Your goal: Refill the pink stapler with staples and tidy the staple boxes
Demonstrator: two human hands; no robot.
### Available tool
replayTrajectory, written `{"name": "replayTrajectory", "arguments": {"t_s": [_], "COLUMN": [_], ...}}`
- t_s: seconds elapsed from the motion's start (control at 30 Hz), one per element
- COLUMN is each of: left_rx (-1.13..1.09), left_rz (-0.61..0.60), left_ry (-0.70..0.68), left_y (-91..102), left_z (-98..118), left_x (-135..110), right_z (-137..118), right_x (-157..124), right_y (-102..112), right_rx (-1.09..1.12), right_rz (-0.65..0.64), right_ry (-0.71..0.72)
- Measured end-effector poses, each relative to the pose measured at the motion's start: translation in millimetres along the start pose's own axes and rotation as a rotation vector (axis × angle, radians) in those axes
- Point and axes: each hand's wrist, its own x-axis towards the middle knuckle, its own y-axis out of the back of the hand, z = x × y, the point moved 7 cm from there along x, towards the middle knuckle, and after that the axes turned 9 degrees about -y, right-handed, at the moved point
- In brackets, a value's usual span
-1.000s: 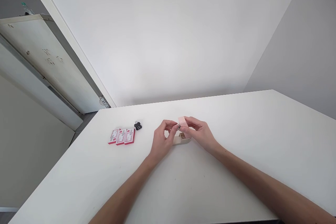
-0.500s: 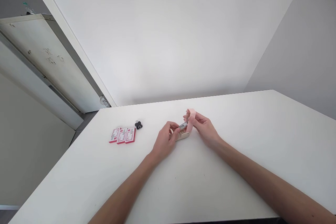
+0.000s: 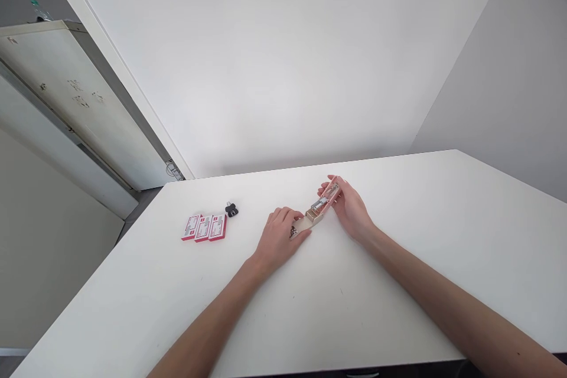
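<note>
A pink and beige stapler (image 3: 315,214) lies opened wide between my hands, its base toward the left and its pink top swung back to the right. The metal staple channel shows inside the top. My left hand (image 3: 280,235) is closed around the beige base, thumb along the near side and fingers on the far side. My right hand (image 3: 349,205) grips the raised pink top, with its fingertips behind it. Some of the base is hidden under my left fingers.
Three small white and red boxes (image 3: 202,228) lie side by side on the left of the white table (image 3: 398,283). A black staple remover (image 3: 231,209) sits just beyond them. A white wall (image 3: 283,71) rises behind the table's far edge.
The stapler's pink top has swung further open, back and to the right, with my right hand on it. My left hand has shifted its hold along the base.
</note>
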Motion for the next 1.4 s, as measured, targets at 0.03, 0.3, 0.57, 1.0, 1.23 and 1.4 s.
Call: {"name": "replayTrajectory", "arguments": {"t_s": [0.03,0.3,0.57,1.0,1.23,1.4], "left_rx": [0.015,0.076,0.156,0.138,0.156,0.241], "left_rz": [0.014,0.089,0.152,0.201,0.363,0.409], "left_ry": [0.002,0.044,-0.003,-0.013,0.023,0.163], "left_y": [0.8,6.5,13.1,17.8,39.7,53.3], "left_z": [-1,-14,-10,-3,-9,-26], "left_x": [0,0,1,0,-3,-22], "right_z": [0,-2,-3,-22,-26,-11], "right_x": [2,15,21,7,-36,-60], "right_y": [4,36,56,42,-22,-53], "right_rx": [0.014,0.057,-0.089,-0.415,-0.774,-1.089], "right_rz": [0.027,0.221,0.365,0.367,0.021,-0.216], "right_ry": [-0.003,-0.001,0.008,0.184,0.501,0.723]}}
